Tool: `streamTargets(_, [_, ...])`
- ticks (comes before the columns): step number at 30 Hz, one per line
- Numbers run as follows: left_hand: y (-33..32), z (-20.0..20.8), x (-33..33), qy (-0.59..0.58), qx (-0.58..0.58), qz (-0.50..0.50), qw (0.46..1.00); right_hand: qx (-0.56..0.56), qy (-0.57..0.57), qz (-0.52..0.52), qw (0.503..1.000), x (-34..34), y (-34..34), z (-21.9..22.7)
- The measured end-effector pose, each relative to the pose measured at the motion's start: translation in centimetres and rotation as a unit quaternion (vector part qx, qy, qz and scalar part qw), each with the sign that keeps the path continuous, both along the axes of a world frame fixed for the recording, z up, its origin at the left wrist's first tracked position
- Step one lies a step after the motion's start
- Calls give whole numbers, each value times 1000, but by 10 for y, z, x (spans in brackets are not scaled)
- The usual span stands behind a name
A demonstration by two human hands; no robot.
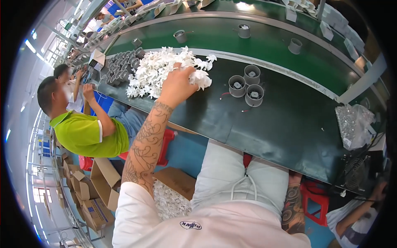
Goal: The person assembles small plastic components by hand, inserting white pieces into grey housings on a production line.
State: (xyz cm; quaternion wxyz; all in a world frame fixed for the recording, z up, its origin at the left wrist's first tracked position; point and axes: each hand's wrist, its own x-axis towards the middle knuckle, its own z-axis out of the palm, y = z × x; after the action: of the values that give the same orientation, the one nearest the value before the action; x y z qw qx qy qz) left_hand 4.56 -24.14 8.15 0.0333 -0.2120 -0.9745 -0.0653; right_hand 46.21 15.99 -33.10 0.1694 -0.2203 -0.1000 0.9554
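Observation:
My left hand (178, 86) is stretched over a heap of small white plastic bladed pieces (151, 68) on the dark table. Its fingers are closed around a cluster of white bladed pieces (201, 79) at the heap's right side. To the right of that hand, three grey round housings (254, 96) stand grouped together, each with a small part inside; thin wire ends show beside them. My right hand (294, 178) hangs low beside my right thigh at the table's edge, its fingers hidden.
Grey housings (122, 66) crowd beyond the heap on the left. A green conveyor (215, 34) carries several spaced-out housings along the far side. A clear bag of small parts (351, 124) lies at the right end. A person in a green shirt (89, 134) sits on the left; cartons (97, 213) stand behind.

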Motion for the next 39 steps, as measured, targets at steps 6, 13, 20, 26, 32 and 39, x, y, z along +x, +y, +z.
streamTargets(6, [8,7,-3,-19,-28,-56,998,37,-29,50,998,16,12,7])
streamTargets(13, [-19,-7,4,3,-22,-116,993,66,-24,15,997,0,17,38])
streamTargets(20, [-85,-36,57,228,204,-19,952,86,-86,83,989,-15,23,60])
streamTargets(26, [-250,-218,180,246,367,337,831,123,-120,137,976,-67,-3,96])
streamTargets(32, [-370,-434,452,58,165,707,686,159,-143,169,962,-97,-50,124])
streamTargets(39, [-315,-491,579,-532,32,602,594,214,-151,136,956,-97,-90,141])
